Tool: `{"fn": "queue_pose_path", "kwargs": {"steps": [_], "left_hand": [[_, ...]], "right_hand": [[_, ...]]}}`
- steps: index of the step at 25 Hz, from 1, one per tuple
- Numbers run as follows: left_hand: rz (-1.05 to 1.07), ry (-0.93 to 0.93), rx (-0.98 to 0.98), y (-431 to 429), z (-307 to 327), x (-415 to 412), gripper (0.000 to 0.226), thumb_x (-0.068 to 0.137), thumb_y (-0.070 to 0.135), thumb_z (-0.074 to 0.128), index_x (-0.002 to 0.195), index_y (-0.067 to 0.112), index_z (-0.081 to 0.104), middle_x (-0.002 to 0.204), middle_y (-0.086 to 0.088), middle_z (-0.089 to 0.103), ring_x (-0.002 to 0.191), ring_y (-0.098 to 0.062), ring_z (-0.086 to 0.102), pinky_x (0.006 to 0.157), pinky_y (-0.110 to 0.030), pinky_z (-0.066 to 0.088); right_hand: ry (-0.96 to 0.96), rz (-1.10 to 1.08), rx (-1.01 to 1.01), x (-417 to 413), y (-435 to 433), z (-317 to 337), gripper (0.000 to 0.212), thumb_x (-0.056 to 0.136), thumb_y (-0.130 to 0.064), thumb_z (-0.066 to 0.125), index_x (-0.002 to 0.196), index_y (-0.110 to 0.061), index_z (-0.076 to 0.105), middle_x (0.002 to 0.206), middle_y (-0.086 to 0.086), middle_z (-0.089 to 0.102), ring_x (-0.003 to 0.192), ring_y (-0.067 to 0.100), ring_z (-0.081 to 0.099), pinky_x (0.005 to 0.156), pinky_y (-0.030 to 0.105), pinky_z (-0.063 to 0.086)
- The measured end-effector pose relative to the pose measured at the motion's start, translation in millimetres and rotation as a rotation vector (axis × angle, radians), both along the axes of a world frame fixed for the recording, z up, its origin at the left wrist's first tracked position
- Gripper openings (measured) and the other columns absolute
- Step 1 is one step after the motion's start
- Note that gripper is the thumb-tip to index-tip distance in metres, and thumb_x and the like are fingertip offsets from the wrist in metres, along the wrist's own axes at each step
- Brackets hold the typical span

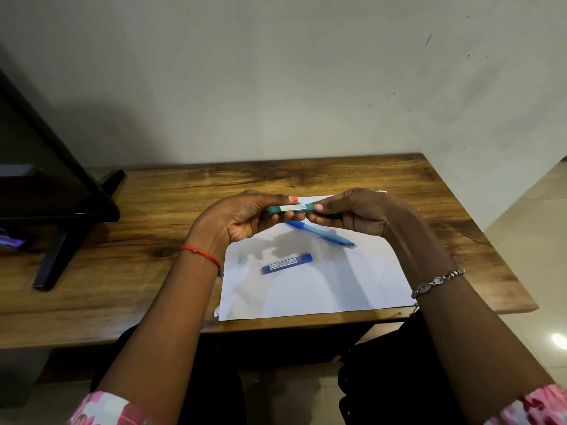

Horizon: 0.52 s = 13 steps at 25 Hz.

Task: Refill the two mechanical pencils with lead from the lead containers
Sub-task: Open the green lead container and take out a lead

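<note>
Both hands hold a green lead container (291,208) level above the white paper (316,280). My left hand (242,219) grips its left end and my right hand (359,213) pinches its right end. A bit of green (333,215) shows under my right fingers; whether it is the green pencil I cannot tell. A blue mechanical pencil (322,234) lies slanted on the paper just below the hands. Nearer to me on the paper lies a blue lead container (287,264).
The paper lies on a wooden desk (153,210) set against a pale wall. A black monitor on a stand (55,191) takes up the desk's left end. The desk's right edge drops to a tiled floor (537,216).
</note>
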<state>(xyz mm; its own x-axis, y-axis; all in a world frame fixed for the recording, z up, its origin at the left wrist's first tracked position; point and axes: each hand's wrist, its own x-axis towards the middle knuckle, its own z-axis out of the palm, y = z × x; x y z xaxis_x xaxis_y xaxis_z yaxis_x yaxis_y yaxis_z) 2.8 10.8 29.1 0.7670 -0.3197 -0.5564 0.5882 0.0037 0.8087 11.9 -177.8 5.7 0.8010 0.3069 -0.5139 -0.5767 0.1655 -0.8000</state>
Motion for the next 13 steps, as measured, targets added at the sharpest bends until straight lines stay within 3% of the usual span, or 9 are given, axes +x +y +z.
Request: {"fn": "queue_pose_path", "kwargs": {"steps": [4,10,13], "left_hand": [[0.016,-0.006,0.03,-2.1,0.9,-1.3,0.011,0.085,0.011,0.058,0.079,0.003,0.064,0.051,-0.004,0.069,0.038,-0.002,0.058,0.034,-0.007,0.041],[0.018,-0.003,0.061,-3.2,1.1,-1.5,0.011,0.085,0.011,0.059,0.076,0.005,0.063,0.046,-0.003,0.066,0.036,-0.002,0.057,0.032,-0.007,0.039],[0.014,-0.01,0.069,-3.0,-0.3,-0.4,0.009,0.084,0.012,0.061,0.078,0.005,0.064,0.047,-0.002,0.067,0.038,-0.003,0.058,0.033,-0.007,0.04]], "right_hand": [[-0.002,0.014,0.013,-1.3,1.2,1.3,0.016,0.088,0.012,0.045,0.086,0.012,0.061,0.071,0.015,0.072,0.064,0.019,0.072,0.061,0.021,0.059],[0.006,0.028,-0.002,-1.2,-0.5,1.3,0.033,0.087,0.012,0.046,0.067,0.009,0.071,0.072,0.016,0.073,0.065,0.02,0.072,0.063,0.022,0.059],[0.011,0.028,-0.022,-1.9,1.0,1.2,0.02,0.087,0.013,0.046,0.08,0.012,0.065,0.071,0.017,0.072,0.064,0.02,0.072,0.062,0.022,0.059]]}}
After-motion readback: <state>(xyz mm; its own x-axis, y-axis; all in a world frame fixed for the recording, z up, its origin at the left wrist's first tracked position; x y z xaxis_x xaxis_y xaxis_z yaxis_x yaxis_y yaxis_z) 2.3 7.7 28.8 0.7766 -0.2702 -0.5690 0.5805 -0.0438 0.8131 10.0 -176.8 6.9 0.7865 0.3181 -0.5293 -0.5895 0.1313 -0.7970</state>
